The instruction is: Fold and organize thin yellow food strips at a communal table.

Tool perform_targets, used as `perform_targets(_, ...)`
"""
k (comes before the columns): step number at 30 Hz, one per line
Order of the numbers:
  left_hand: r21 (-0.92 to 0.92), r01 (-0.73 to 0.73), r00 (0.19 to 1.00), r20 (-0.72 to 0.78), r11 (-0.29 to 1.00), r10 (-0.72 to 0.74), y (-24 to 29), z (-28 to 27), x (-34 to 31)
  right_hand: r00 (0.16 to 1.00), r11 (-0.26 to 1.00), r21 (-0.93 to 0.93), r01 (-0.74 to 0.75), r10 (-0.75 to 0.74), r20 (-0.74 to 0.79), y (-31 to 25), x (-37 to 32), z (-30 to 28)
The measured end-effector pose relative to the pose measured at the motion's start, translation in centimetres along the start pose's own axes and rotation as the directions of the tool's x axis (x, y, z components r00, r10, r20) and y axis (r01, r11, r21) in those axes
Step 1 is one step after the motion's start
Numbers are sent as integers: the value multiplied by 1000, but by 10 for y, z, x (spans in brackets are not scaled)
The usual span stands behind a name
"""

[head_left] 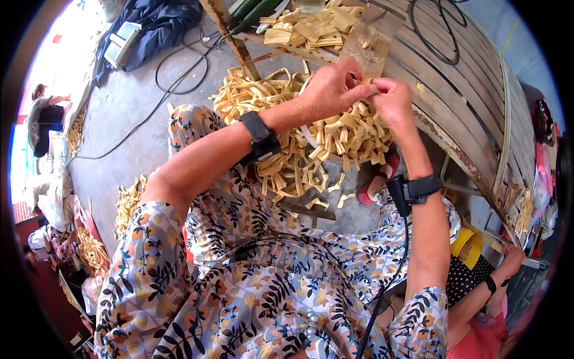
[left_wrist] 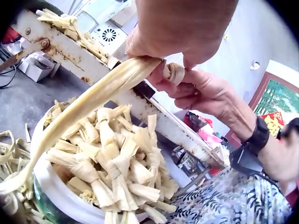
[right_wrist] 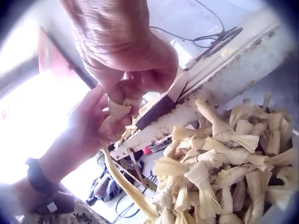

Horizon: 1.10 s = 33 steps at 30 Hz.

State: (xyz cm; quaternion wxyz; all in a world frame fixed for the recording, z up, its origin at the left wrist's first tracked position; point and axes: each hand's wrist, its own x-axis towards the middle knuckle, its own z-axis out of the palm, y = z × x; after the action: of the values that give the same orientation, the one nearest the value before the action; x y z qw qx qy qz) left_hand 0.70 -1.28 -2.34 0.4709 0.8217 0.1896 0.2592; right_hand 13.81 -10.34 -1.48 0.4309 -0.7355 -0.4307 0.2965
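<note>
Both hands meet above a white-rimmed tub [left_wrist: 63, 198] heaped with knotted pale yellow bundles [head_left: 350, 134]. My left hand [head_left: 332, 90] pinches a long, flat, pale yellow strip [left_wrist: 93, 100], whose tail hangs over the tub in the left wrist view. At the strip's other end, the fingers of my right hand [head_left: 394, 105] pinch a part wound into a small loop [left_wrist: 175, 73]. In the right wrist view the loop [right_wrist: 119, 109] shows between the two hands, and fingers partly hide it. Long loose strips [head_left: 239, 96] lie piled left of the tub.
A slatted wooden table [head_left: 460, 113] with a rusty metal edge stands ahead, bearing more yellow pieces [head_left: 317, 27] and a board [head_left: 368, 48]. Black cable [head_left: 140, 122] crosses the floor at left. Another person's arm [head_left: 478, 302] reaches in at lower right.
</note>
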Motion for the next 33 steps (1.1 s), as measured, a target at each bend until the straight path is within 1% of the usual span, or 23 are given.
perform_targets(1,-10,19,1000,-5,1000,-19,-3,1,1,996,992,-114,51,-59,-60,-2,-2,5)
perform_targets(2,-21,41,999,-11,999,-41,-6,1,2,989,992,-110,55,-70,-131,-7,-7,10)
perform_targets(3,-30,64,998,-18,998,-64,-8,1,3,985,994,-80,79,-91,-147,-7,-9,10)
perform_targets(4,-160,154,988,13,975,-154,-10,1,6,980,993,-51,106,-113,-166,-8,-9,11)
perform_targets(5,-352,278,960,58,894,-276,-12,2,6,973,991,-25,132,-134,-186,-8,-9,10)
perform_targets(6,-523,387,916,127,760,-380,-9,2,7,964,982,91,163,-139,-225,-9,-7,8)
perform_targets(7,-661,475,861,216,580,-460,-6,3,7,954,959,203,196,-139,-265,-11,-3,5)
perform_targets(8,-763,435,874,232,478,-426,-3,5,7,942,921,311,233,-135,-306,-13,0,1)
perform_targets(9,-748,467,862,265,472,-433,1,4,5,938,904,412,114,39,-345,-23,-1,-8)
perform_targets(11,-714,526,835,328,463,-442,10,-3,1,925,804,590,69,170,-340,-16,6,-26)
perform_targets(12,-702,469,882,345,536,-320,9,-4,1,925,797,600,74,170,-341,-11,7,-28)
perform_targets(15,-632,477,878,366,611,-308,5,-10,1,931,775,630,48,194,-310,-1,10,-32)
perform_targets(16,-635,463,883,391,619,-260,4,-12,-1,936,801,599,16,199,-290,-1,10,-33)
perform_targets(18,-645,529,845,461,552,-271,3,-20,-3,944,846,530,-56,217,-247,-4,6,-31)
perform_targets(19,-649,559,826,493,517,-275,2,-23,-3,955,841,528,-115,239,-173,-7,4,-30)
perform_targets(21,-670,572,811,549,473,-203,-4,-25,-2,960,827,514,-226,279,-27,-17,-3,-23)
perform_targets(22,-679,581,801,576,448,-165,-6,-24,-1,976,867,454,-206,215,32,-17,-5,-19)
perform_targets(25,-654,551,818,545,518,-182,-5,-19,-1,985,829,539,-148,76,154,-8,-3,-9)
perform_targets(26,-654,556,812,558,514,-168,-5,-20,-1,990,799,591,-111,39,132,-9,-3,-9)
perform_targets(28,-654,561,802,581,508,-137,-8,-26,3,990,776,618,-126,62,124,-6,-1,-13)
perform_targets(31,-613,573,792,584,544,-177,-11,-32,8,990,743,655,-138,88,109,-7,1,-16)
perform_targets(33,-551,554,793,578,624,-194,-12,-38,16,990,725,674,-141,101,99,-7,4,-19)
